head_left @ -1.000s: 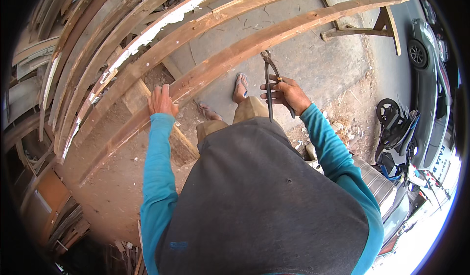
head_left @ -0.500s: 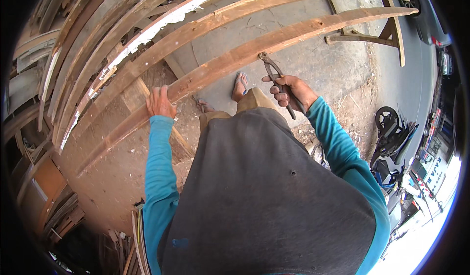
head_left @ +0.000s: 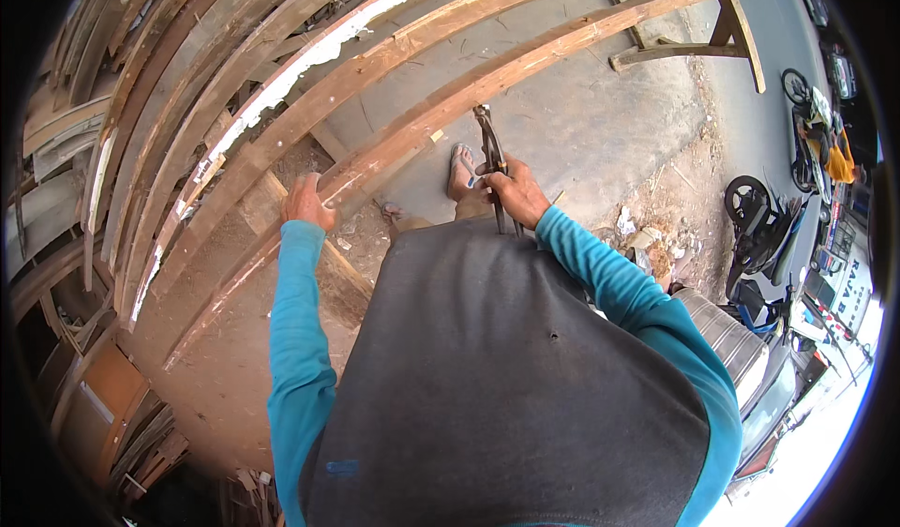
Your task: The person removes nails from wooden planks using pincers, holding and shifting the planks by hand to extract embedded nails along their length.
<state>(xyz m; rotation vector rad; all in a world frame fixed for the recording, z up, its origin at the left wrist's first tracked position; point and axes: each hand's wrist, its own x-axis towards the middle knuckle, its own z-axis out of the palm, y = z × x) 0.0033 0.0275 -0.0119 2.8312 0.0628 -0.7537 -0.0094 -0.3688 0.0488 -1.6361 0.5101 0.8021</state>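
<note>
A long reddish-brown wooden beam (head_left: 441,110) stretches slantwise in front of me, from lower left to upper right. My left hand (head_left: 307,203) rests on its left part, fingers curled over the wood. In my right hand (head_left: 520,192) are dark metal pincers (head_left: 491,143), its fingers wrapped round the handles. The jaws point away from me, close to the beam's near edge; whether they touch it I cannot tell. Beneath the left part of the beam lies a wooden crosspiece (head_left: 342,278).
More long timbers (head_left: 375,63) lie beyond the beam, one with white flaking paint (head_left: 309,58). A wooden trestle (head_left: 727,35) stands at the far right. Scrap wood (head_left: 117,386) is piled at left. Motorcycles (head_left: 764,236) stand at right, near rubble (head_left: 647,241) on the ground.
My right hand and the pincers have moved left and a little toward me, the jaws leaving the beam's face for its near edge. My left hand stays on the beam.
</note>
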